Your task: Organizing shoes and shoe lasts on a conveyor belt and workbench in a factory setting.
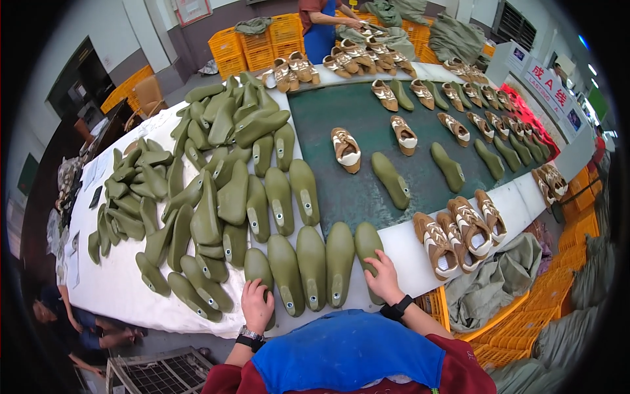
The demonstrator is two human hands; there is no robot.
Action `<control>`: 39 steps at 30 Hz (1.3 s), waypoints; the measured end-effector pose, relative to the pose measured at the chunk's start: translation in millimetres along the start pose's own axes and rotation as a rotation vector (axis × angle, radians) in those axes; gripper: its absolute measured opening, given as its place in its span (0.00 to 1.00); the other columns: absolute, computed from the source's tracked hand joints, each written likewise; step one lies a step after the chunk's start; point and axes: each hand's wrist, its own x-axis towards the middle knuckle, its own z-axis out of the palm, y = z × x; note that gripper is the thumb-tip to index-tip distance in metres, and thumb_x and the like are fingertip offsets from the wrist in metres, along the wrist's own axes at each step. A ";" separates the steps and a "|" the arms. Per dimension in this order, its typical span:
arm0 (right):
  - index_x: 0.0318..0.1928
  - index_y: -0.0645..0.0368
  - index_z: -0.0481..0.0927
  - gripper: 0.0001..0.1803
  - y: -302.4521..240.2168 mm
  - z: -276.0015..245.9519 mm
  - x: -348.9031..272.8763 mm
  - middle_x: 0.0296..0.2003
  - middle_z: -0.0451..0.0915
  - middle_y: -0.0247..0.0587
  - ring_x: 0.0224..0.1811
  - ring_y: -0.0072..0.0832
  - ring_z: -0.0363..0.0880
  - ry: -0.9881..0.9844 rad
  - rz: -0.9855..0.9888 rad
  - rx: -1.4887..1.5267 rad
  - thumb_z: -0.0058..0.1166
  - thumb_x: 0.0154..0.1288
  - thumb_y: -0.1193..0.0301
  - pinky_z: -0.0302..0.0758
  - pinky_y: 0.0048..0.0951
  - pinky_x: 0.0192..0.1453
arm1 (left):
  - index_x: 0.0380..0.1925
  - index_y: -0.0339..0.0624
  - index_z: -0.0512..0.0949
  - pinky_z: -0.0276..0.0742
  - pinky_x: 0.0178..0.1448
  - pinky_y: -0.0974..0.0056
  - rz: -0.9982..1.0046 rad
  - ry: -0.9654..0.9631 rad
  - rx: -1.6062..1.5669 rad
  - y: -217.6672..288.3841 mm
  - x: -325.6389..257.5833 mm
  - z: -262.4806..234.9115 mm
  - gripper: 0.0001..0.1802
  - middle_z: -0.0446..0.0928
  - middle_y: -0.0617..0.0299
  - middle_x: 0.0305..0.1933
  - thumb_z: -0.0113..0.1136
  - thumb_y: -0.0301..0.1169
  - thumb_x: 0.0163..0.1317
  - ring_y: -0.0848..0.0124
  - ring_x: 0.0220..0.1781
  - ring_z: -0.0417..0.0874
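Observation:
A row of several olive-green shoe lasts point(311, 266) lies side by side at the table's near edge, toes pointing away from me. My left hand point(256, 305) is closed around the heel end of the leftmost last point(258, 268). At the row's other end, my right hand point(383, 277) holds the rightmost last point(367, 244), its fingers across the top and the thumb side toward me. The lower parts of both held lasts are partly hidden by my hands. Another line of upright-facing lasts point(279, 200) lies just beyond the row.
A large heap of lasts point(223, 125) covers the white table point(98, 289) on the left. Brown-and-white shoes point(346, 151) and lasts stand in lines on a green belt point(315, 125). More shoes point(453, 236) sit at right, near orange crates point(505, 335). A co-worker point(320, 29) stands at the far end.

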 end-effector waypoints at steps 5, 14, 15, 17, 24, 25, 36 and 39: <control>0.43 0.54 0.78 0.17 -2.9 2.4 -1.4 0.55 0.67 0.53 0.57 0.48 0.66 -0.017 0.013 -0.009 0.57 0.49 0.73 0.64 0.40 0.60 | 0.29 0.36 0.77 0.67 0.58 0.52 -0.031 -0.010 0.023 -2.5 -7.4 0.7 0.08 0.75 0.51 0.46 0.59 0.26 0.47 0.47 0.53 0.70; 0.43 0.53 0.78 0.16 -1.8 0.5 -0.8 0.55 0.66 0.55 0.56 0.48 0.65 -0.006 0.009 0.002 0.55 0.50 0.72 0.65 0.41 0.60 | 0.30 0.35 0.76 0.65 0.58 0.51 -0.010 -0.015 0.021 -4.1 -6.6 3.4 0.09 0.73 0.49 0.47 0.58 0.25 0.47 0.47 0.54 0.69; 0.43 0.53 0.78 0.16 -1.8 0.6 -0.7 0.55 0.66 0.55 0.56 0.48 0.65 0.000 0.015 0.001 0.55 0.50 0.72 0.65 0.41 0.60 | 0.30 0.35 0.76 0.65 0.58 0.51 -0.002 -0.018 0.019 -3.9 -6.3 3.5 0.09 0.73 0.49 0.47 0.58 0.25 0.47 0.47 0.54 0.69; 0.43 0.53 0.78 0.16 -1.8 0.5 -0.5 0.55 0.66 0.54 0.56 0.48 0.65 -0.008 0.017 0.008 0.55 0.50 0.72 0.65 0.41 0.60 | 0.30 0.35 0.77 0.65 0.60 0.53 -0.026 -0.030 0.028 -3.0 -5.7 3.2 0.09 0.74 0.49 0.47 0.59 0.25 0.47 0.48 0.55 0.69; 0.46 0.53 0.77 0.18 -3.8 -0.3 0.8 0.56 0.65 0.56 0.58 0.49 0.63 -0.055 0.007 0.007 0.56 0.52 0.69 0.64 0.40 0.61 | 0.29 0.35 0.77 0.65 0.60 0.52 -0.045 -0.009 0.040 -5.3 -9.1 1.6 0.09 0.74 0.49 0.47 0.59 0.25 0.46 0.47 0.55 0.69; 0.48 0.53 0.76 0.19 -1.0 -6.1 0.5 0.57 0.64 0.57 0.58 0.50 0.64 -0.116 -0.041 -0.004 0.56 0.53 0.67 0.64 0.40 0.61 | 0.30 0.35 0.77 0.65 0.59 0.51 -0.018 -0.024 0.035 -4.5 -6.9 0.9 0.09 0.73 0.49 0.46 0.59 0.25 0.46 0.47 0.54 0.68; 0.47 0.63 0.76 0.20 -27.8 -299.6 201.2 0.39 0.80 0.44 0.39 0.30 0.78 -0.839 0.130 -0.457 0.54 0.59 0.63 0.74 0.31 0.45 | 0.31 0.37 0.76 0.66 0.58 0.51 -0.089 -0.028 -0.008 0.8 -1.7 -4.0 0.10 0.74 0.50 0.47 0.60 0.25 0.45 0.46 0.55 0.69; 0.43 0.62 0.77 0.16 -57.4 -338.1 288.6 0.28 0.78 0.38 0.29 0.23 0.75 -0.582 0.141 -0.546 0.51 0.57 0.66 0.74 0.27 0.33 | 0.32 0.36 0.76 0.65 0.58 0.50 -0.119 -0.062 -0.024 -2.0 -0.1 -2.9 0.11 0.73 0.51 0.48 0.59 0.27 0.47 0.45 0.56 0.67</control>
